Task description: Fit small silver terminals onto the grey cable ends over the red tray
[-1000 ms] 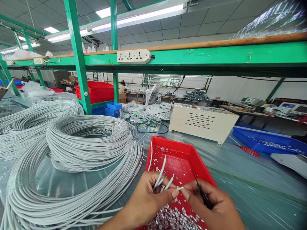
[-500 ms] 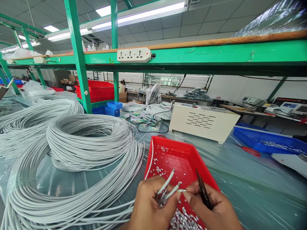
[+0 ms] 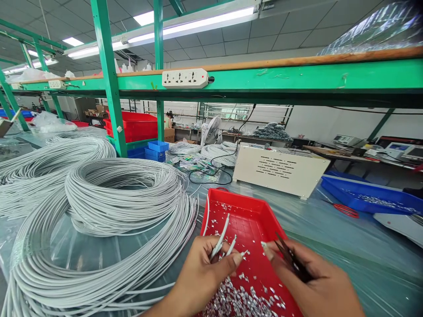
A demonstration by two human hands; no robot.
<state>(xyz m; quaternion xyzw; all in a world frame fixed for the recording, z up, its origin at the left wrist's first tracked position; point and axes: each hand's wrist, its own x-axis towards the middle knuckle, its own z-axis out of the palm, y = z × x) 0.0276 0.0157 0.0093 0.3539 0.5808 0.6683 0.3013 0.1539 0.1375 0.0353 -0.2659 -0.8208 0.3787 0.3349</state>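
Observation:
Several thin white cables (image 3: 224, 231) are pinched in my left hand (image 3: 201, 275), their stripped ends pointing up and to the right between thumb and fingers. My right hand (image 3: 319, 279) is closed around a pair of dark, pointed tweezers (image 3: 292, 259). A small whitish scrap (image 3: 263, 245) sits at its thumb and fingertip, apart from the cables. Both hands hover over a red tray (image 3: 244, 199), where shiny silvery scraps (image 3: 243, 304) lie, heaped toward the near end.
Big coils of white cable (image 3: 122, 202) cover the left of the bench. Behind the tray stands a cream metal box (image 3: 280, 169). To the right are red-handled scissors (image 3: 345, 210) and a blue tray (image 3: 370, 189). A green shelf beam (image 3: 297, 75) crosses above.
My right hand has moved right, away from the cable ends, with a small whitish scrap at its fingertips. My left hand has shifted slightly left, still holding the cables.

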